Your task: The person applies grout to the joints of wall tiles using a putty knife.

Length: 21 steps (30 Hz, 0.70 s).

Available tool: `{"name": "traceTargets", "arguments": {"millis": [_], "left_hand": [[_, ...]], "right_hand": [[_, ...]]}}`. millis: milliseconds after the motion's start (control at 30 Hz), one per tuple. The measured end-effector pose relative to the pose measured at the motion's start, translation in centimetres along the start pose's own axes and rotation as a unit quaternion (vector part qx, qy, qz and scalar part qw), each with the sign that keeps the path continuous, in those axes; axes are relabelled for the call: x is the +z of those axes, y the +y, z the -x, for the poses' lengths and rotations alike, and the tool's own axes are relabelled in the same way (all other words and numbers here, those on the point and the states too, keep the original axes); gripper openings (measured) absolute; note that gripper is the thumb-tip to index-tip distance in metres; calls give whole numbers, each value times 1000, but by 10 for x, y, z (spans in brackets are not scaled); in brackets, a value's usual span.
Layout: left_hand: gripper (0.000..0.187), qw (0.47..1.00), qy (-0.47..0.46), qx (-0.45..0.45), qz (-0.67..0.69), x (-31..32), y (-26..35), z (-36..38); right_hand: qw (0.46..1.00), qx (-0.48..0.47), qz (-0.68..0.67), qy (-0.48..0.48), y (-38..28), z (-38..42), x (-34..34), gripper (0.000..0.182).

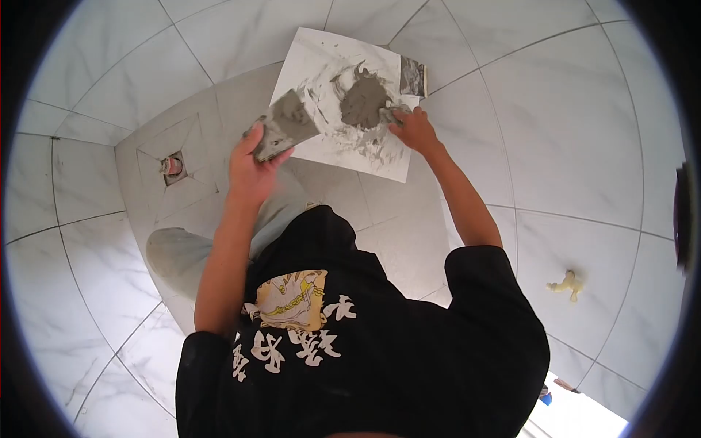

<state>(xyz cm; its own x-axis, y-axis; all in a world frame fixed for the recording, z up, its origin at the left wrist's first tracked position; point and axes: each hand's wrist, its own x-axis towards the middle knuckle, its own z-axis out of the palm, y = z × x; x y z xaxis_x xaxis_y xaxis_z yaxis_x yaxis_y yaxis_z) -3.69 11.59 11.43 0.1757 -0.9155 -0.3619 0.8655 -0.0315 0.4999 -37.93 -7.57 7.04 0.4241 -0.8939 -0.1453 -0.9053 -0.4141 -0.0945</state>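
1. Marble-patterned tiles [577, 146] and a greyer floor [380, 204] surround you, both arms stretched forward over the work.
2. The white board [301, 58] lies at an angle ahead of you, streaked with grey smears; its clean corners suggest you should keep the load central.
3. The flat piece [292, 120], coated in grey, overlaps the board's left side; whether the two touch, you cannot tell here. Holding it level should stop the coat sliding.
4. The grey paste [365, 100] sits heaped on the board's right half. Working from its rim, at a low angle, would likely keep your loads small and even.
5. Your left hand [250, 171] grips the flat piece by its near edge, thumb above, forearm nearly straight.
6. Your right hand [415, 133] reaches inward, fingers bent and drawn close together beside the paste.
7. Pinched in those fingers is a small grey-smeared object [395, 114], too covered to identify; a loose wrist should help you control it.
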Motion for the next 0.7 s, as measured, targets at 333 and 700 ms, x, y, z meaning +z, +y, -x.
{"name": "traceTargets", "arguments": {"millis": [333,700], "left_hand": [[24,999,17,-9,47,-47,18,37],[21,998,26,4,58,-31,25,34]], "right_hand": [[997,-79,-4,-9,-46,31,-21,45],[988,-84,74,-105,-39,5,-23,49]]}}
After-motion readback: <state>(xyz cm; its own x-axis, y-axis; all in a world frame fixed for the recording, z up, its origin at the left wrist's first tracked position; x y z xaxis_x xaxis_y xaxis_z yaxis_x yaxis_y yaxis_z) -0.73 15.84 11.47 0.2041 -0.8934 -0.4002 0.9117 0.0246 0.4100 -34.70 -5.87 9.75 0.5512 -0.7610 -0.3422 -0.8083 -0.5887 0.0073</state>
